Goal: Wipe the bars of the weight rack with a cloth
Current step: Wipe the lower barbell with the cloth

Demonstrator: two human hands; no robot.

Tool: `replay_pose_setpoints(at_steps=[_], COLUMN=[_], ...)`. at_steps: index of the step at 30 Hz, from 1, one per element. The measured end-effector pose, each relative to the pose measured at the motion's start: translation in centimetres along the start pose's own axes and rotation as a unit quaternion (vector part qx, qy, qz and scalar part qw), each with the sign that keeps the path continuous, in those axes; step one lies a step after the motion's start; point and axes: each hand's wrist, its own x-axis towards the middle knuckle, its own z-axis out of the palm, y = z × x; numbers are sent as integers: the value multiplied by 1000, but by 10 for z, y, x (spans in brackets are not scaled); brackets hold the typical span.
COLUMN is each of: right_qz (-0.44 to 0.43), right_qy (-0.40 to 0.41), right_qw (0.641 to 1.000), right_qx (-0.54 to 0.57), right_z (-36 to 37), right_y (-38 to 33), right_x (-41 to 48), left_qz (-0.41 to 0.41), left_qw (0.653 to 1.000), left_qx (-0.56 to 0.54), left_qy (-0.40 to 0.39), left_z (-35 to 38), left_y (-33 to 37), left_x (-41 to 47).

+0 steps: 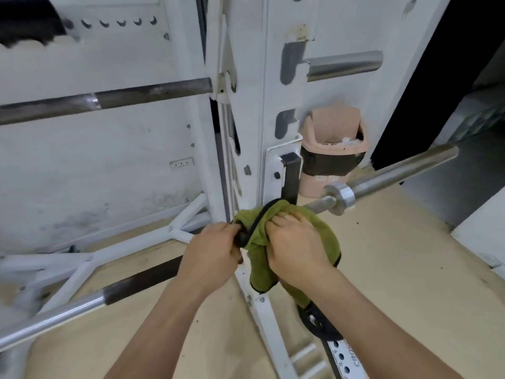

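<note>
Near the white upright (246, 160), right hand (295, 250) clenched around green cloth (314, 231) wrapping barbell (396, 173); left hand (213, 250) gripping shaft, probably for steadying.

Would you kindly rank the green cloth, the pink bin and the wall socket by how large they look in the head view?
1. Green cloth, though it is nearest the camera.
2. Pink bin, close behind; its real size may be greater.
3. Wall socket, clearly smallest.
</note>
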Motion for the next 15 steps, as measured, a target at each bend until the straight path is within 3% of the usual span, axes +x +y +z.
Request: replay_pose_setpoints(at_steps=[3,6,8,11,13,15], right_qz=[-89,-158,-194,-189,-209,-243], right_qy=[-73,-116,-109,-123,-145,-171], right_qw=[993,981,972,944,932,927], right_qx=[23,3,75,239,258,230], right_z=[-7,6,28,40,35,19], right_y=[-13,-51,-93,-147,-157,-146], right_x=[16,27,26,28,31,34], left_qz=[-59,-107,-128,-191,-216,-187], left_qw=[995,993,982,963,958,964], left_qx=[76,-23,-97,-115,-87,17], left_qy=[11,38,97,154,165,190], left_z=[-15,-23,-30,-48,-58,-62], left_y=[-38,-62,-64,-73,-81,-78], left_x=[-38,-67,-78,-95,-106,-111])
